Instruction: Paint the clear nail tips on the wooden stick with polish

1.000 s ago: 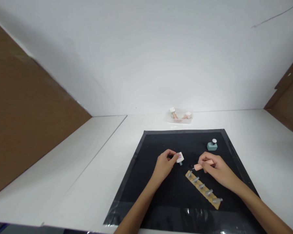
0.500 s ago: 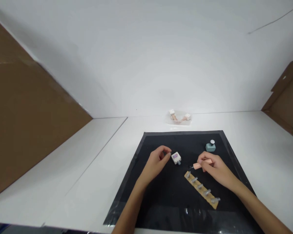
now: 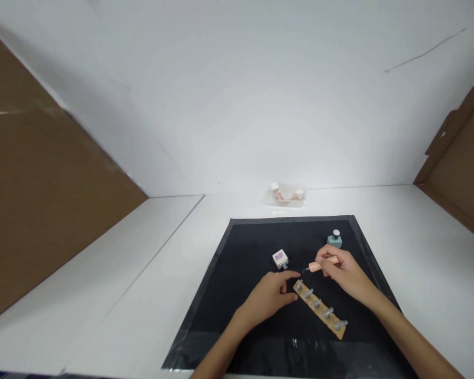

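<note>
My right hand [image 3: 338, 268] pinches the peach handle of a nail polish brush [image 3: 314, 267], whose dark tip points left. Across from it, my left hand [image 3: 274, 296] has thumb and forefinger apart, at the upper end of a wooden strip [image 3: 319, 311] and holding nothing. The forefinger is close to the brush tip; whether they touch I cannot tell. Several greyish, nail-shaped tips [image 3: 327, 312] stand in a row along the strip. Beyond my left hand lies a white square bottle [image 3: 280, 258] with a purple mark and a grey neck.
All this is on a black mat [image 3: 253, 237] on a white table. A teal bottle [image 3: 334, 241] with a shiny round top stands behind my right hand. Near the back wall sits a clear tray [image 3: 286, 202] holding white-and-peach items. Brown cardboard panels [image 3: 43, 200] flank both sides.
My left hand has moved from beside the white bottle toward me and right, to the strip's upper end. The brush stays in my right hand. The whole view has shifted slightly.
</note>
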The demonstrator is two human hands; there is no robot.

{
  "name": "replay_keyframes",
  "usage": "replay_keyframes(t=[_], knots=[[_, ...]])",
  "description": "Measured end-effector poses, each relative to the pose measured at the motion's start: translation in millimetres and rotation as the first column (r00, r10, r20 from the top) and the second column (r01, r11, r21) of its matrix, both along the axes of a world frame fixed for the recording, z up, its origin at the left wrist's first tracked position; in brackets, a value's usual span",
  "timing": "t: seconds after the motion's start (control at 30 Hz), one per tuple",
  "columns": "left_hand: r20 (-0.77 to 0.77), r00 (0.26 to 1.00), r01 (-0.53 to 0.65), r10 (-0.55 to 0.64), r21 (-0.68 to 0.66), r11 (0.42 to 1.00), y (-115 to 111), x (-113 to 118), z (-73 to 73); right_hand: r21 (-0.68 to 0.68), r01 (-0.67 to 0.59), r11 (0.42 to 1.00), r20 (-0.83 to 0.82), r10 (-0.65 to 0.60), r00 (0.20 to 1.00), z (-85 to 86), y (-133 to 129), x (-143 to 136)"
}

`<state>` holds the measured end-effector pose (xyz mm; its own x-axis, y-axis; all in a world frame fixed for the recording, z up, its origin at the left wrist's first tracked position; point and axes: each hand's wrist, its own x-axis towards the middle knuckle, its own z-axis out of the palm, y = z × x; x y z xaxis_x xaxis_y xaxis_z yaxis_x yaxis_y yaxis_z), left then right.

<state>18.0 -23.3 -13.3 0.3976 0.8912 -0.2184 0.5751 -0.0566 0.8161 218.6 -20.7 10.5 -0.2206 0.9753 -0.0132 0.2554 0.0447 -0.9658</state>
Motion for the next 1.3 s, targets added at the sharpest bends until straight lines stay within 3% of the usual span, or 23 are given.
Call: replay_keyframes(t=[0.13, 0.23, 0.43, 0.53, 0.63, 0.8, 0.97, 1.3], knots=[[0.009, 0.998, 0.061, -0.061, 0.01, 0.998, 2.4, 1.9, 2.4, 0.004, 0.015, 1.0, -0.029, -0.015, 0.999, 2.2, 0.4, 2.0], [0.117, 0.987, 0.116, -0.111, -0.032, 0.993, 2.1, 0.9, 2.8, 0.011, 0.033, 0.999, -0.06, -0.032, 0.998, 1.7, 0.8, 4.4], [0.402, 0.913, 0.203, -0.075, -0.287, 0.936, 4.5, 5.7, 6.2, 0.001, 0.084, 0.996, -0.166, -0.082, 0.983, 4.8, 1.0, 8.0], [0.519, 0.854, 0.247, -0.031, -0.353, 0.903, 9.0, 14.8, 5.7, -0.003, 0.122, 0.993, -0.239, -0.119, 0.964, 6.9, 2.3, 10.2], [0.641, 0.765, 0.256, 0.061, -0.39, 0.884, 14.4, 25.5, 3.4, -0.002, 0.181, 0.983, -0.319, -0.172, 0.932, 6.9, 5.3, 12.2], [0.726, 0.609, 0.117, 0.318, -0.479, 0.87, 21.3, 32.5, 1.1, -0.02, 0.273, 0.962, -0.415, -0.256, 0.873, 6.4, 9.9, 12.0], [0.748, 0.473, 0.048, 0.465, -0.55, 0.834, 23.4, 24.9, 1.1, -0.046, 0.249, 0.967, -0.477, -0.24, 0.845, 5.0, 10.5, 6.3], [0.719, 0.505, 0.034, 0.478, -0.57, 0.821, 22.4, 14.6, -3.8, -0.03, 0.145, 0.989, -0.498, -0.141, 0.856, -8.3, 9.8, 1.2]])
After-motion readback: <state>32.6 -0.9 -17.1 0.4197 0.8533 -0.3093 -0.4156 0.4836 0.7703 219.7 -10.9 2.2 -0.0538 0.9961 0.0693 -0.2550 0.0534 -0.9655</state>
